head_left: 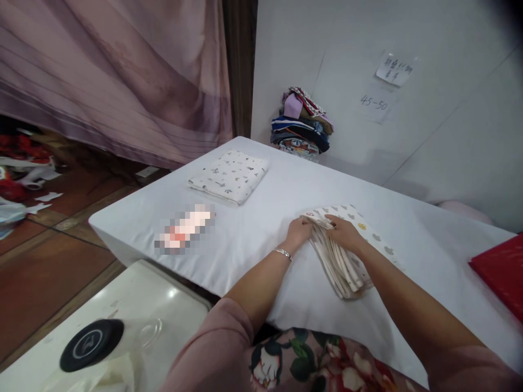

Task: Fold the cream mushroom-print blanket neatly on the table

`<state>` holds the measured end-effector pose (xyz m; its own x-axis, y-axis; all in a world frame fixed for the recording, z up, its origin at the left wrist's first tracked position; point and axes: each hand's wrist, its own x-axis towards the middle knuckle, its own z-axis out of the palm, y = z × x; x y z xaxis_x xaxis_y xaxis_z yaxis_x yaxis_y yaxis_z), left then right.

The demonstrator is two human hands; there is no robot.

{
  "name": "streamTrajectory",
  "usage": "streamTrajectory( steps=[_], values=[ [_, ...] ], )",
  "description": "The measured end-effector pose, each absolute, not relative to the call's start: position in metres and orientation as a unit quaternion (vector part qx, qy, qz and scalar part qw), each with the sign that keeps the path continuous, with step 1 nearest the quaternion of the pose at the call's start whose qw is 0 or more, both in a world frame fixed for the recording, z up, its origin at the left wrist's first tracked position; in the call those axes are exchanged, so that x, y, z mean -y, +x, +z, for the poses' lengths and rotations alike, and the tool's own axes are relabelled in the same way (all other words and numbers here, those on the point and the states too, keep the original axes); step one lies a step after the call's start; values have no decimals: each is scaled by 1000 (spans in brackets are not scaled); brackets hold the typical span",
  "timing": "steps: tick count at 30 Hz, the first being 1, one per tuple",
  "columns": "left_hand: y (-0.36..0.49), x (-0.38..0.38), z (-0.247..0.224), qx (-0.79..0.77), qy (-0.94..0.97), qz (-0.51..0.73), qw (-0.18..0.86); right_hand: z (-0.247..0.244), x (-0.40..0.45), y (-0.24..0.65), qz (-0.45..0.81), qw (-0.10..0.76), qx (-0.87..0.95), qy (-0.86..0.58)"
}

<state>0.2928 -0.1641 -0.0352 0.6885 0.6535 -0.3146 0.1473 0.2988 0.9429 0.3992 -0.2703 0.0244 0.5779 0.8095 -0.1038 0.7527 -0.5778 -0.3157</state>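
The person's left hand (299, 231) and right hand (342, 231) pinch the far end of 1 patterned cloth (342, 269) (bunched in folds) on the white tabletop (269, 218), apart from 1 folded fabric (229, 175).

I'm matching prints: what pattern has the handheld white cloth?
White cloth: mostly grey motifs, one yellow; head view.

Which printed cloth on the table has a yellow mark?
The nearer cloth, held by left hand and right hand; the farther cloth shows no yellow.

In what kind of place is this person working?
Probably an indoor textile workroom, perhaps in a home: there is a white-covered table, a folded printed cloth on it, and a pile of fabrics beyond.
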Motion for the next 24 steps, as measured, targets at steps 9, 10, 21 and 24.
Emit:
streamTrajectory(
  steps=[9,10,21,24],
  values=[
    [297,167,-36,-368,507,148,765,19,273,408,182,198,477,-837],
    [298,168,-35,-368,494,146,774,18,273,410,198,217,475,-830],
    [303,168,-24,-406,345,159,831,9,284,525,40,152,370,-916],
    [305,170,-21,-419,341,163,826,3,281,547,66,116,327,-936]
  ],
)
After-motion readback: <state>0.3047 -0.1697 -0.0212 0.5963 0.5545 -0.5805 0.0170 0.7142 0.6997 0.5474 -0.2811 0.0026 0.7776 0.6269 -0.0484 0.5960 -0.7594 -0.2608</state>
